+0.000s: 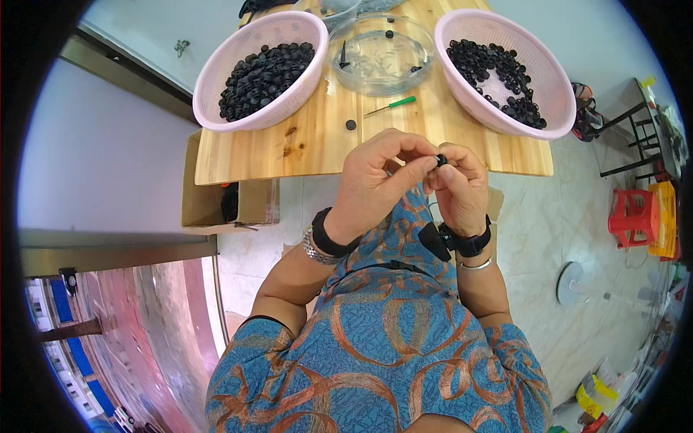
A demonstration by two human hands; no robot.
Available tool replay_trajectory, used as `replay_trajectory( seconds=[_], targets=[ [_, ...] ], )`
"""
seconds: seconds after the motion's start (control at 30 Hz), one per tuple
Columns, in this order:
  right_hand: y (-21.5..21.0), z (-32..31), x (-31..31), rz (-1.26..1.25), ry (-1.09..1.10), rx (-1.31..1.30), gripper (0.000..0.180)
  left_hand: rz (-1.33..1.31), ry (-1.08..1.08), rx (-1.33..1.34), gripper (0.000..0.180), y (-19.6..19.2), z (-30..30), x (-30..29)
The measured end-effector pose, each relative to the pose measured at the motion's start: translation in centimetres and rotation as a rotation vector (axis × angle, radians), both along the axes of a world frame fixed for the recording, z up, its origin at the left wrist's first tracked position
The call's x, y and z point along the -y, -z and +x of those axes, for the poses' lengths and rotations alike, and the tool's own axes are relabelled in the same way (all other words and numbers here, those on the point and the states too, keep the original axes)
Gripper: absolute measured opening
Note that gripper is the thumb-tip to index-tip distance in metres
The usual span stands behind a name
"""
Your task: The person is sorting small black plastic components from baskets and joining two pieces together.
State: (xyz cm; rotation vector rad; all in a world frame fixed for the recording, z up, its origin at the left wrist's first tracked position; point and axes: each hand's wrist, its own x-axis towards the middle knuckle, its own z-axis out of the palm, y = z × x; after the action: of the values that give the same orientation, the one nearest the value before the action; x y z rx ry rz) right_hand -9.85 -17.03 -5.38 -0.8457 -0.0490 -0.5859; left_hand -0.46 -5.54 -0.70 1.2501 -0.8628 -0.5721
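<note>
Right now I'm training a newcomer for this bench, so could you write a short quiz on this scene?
1. What stands between the two pink perforated plastic baskets?
2. True or false: the slim green-handled tool lies on the pale wooden table.
3. How many hands hold the small round black piece?

Key:
1. A clear round dish.
2. True.
3. Two: the left hand and the right hand.

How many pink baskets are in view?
2. The left basket sits at the left of the wooden table, the right basket at its right; both hold small black parts.
</note>
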Motion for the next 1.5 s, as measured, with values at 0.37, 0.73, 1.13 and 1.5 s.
replay_trajectory(
  seconds=[0.37, 0.73, 1.13, 1.5],
  targets=[
    [0.2, -0.1, -0.1, 0.002, 0.049, -0.047, 0.012, 0.502, -0.492, 0.849, 0.021, 3.9, 8.9, -2.7],
    [0.6, -0.7, 0.4, -0.054, 0.087, -0.120, 0.013, 0.586, -0.335, 0.847, 0.021, 3.8, 8.6, -2.0],
    [-2.2, -0.7, -1.0, -0.635, 0.353, -0.124, 0.019, -0.038, 0.151, -0.466, 0.029, 0.1, 1.5, -2.8],
    [-4.5, -1.7, -1.4, -0.907, 0.480, -0.152, 0.019, -0.011, 0.214, -0.552, 0.027, 0.4, 0.8, -2.7]
  ],
)
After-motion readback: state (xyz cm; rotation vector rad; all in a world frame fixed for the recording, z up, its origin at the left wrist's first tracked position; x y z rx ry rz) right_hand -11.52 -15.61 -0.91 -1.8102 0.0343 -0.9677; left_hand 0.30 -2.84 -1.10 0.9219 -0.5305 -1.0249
